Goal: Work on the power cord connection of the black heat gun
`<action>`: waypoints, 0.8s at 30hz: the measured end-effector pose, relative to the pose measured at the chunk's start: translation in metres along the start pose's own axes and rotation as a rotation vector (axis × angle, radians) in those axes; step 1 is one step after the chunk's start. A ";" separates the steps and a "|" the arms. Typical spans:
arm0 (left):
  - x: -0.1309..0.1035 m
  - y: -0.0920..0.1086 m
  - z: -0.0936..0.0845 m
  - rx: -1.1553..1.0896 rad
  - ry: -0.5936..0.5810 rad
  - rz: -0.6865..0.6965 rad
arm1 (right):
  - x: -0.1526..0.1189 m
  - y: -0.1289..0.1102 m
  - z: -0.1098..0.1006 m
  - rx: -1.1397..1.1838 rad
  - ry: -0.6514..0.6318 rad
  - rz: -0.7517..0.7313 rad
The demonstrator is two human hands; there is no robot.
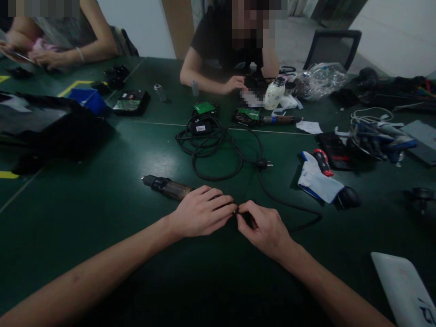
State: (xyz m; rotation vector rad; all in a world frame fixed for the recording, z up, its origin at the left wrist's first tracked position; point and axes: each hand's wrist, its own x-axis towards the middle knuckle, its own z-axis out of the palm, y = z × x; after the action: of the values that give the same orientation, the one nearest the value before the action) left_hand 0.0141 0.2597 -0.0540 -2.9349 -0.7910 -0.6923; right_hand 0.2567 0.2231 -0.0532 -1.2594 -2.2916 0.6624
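Observation:
A dark electric screwdriver (pixel 172 188) lies on the green table in front of me, its tip pointing left. My left hand (pixel 204 211) is closed over its rear half and hides that part. At the tail end, my right hand (pixel 262 225) pinches a small black cable connector (pixel 235 211) between thumb and forefinger. My fingers cover much of the joint, so whether the connector is seated cannot be seen. A black power cord (pixel 218 177) lies in loops beyond my hands, with its mains plug (pixel 264 164) to the right and a black adapter box (pixel 200 128) among the coils.
Circuit boards in black housings (pixel 248 114) stand farther back. On the right lie a white-blue glove (pixel 318 179), a red-black screwdriver handle (pixel 323 162) and a bowl of tools (pixel 371 138). A white panel (pixel 403 286) is at lower right. Two people sit across the table.

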 end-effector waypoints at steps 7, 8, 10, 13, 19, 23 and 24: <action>-0.001 0.000 0.000 0.004 -0.003 -0.018 | -0.001 0.000 0.000 -0.010 0.003 0.001; -0.001 0.000 0.000 -0.003 -0.005 -0.015 | 0.000 -0.001 -0.001 -0.011 0.000 0.000; -0.001 0.000 0.000 -0.008 -0.005 -0.012 | 0.000 -0.001 -0.001 -0.011 -0.002 -0.004; -0.001 0.000 0.000 0.012 -0.004 -0.019 | 0.000 0.000 -0.002 -0.004 -0.002 -0.012; 0.000 0.000 0.000 0.011 0.009 0.003 | 0.000 0.000 -0.002 -0.005 -0.010 -0.008; 0.000 0.000 0.000 0.022 -0.004 -0.017 | 0.000 -0.001 -0.002 0.000 -0.013 0.001; 0.000 0.000 0.000 0.024 -0.010 -0.025 | 0.000 -0.001 -0.002 0.001 -0.014 0.001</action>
State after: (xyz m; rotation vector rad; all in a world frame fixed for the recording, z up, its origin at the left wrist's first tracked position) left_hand 0.0143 0.2597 -0.0537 -2.9149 -0.8318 -0.6649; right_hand 0.2570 0.2230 -0.0509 -1.2590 -2.3022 0.6741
